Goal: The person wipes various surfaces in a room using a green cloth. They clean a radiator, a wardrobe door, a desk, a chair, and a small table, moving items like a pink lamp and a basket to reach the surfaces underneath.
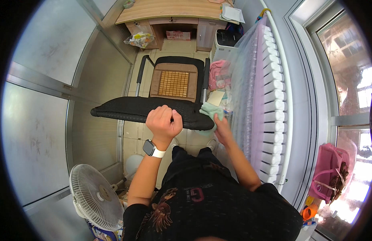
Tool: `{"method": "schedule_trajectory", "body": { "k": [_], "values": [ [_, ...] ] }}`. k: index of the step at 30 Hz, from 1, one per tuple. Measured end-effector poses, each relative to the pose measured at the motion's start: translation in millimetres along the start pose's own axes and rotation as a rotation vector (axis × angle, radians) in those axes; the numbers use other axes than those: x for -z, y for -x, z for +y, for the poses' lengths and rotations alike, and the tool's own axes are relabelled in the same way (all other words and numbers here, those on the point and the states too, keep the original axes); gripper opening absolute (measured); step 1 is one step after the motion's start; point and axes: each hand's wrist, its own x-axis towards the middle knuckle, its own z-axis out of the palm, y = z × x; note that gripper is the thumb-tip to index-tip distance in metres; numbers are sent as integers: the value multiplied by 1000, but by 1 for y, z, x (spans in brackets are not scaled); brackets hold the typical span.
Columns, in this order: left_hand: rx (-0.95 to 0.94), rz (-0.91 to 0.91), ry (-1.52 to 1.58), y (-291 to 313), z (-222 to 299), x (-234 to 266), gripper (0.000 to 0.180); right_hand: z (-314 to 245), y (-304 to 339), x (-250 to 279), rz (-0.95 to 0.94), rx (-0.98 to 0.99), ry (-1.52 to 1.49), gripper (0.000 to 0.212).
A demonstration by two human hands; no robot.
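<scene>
the left hand point(164, 124) is closed on the chair back point(125, 109), probably to steady it; the half-curled right hand point(223, 131) holds a green cloth point(211, 111) against the right end

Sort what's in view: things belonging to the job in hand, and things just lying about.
In the job:
- chair, closed left hand at its backrest
- green cloth, in the right hand

Just about:
- fan
- desk
- papers
- pink bag
</scene>
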Motion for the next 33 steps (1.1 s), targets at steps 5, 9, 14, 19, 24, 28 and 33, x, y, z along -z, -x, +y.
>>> {"method": "schedule_trajectory", "body": {
  "k": [5, 9, 14, 19, 24, 28, 33],
  "values": [
    [-33, -7, 17, -4, 5, 2, 27, -51, 77, -39, 20, 205, 219, 48],
    [-56, -5, 24, -9, 7, 1, 27, 16, 5, -14, 176, 218, -7, 55],
    [-48, -9, 32, -2, 2, -1, 29, 3, 5, -40, 174, 292, -115, 50],
    [236, -48, 504, 1, -10, 14, 24, -58, 83, -106, -127, 642, 467, 46],
    [139, 10, 69, -20, -81, 71, 20, -48, 90, -159, 188, 1059, 1611, 56],
    [149, 49, -275, 13, -148, 107, 19, -17, 67, -221, 89, 1111, 1649, 43],
    [230, 178, 197, 16, -155, 93, 16, 23, 26, -299, -76, 1315, 1629, 45]
  ]
}}
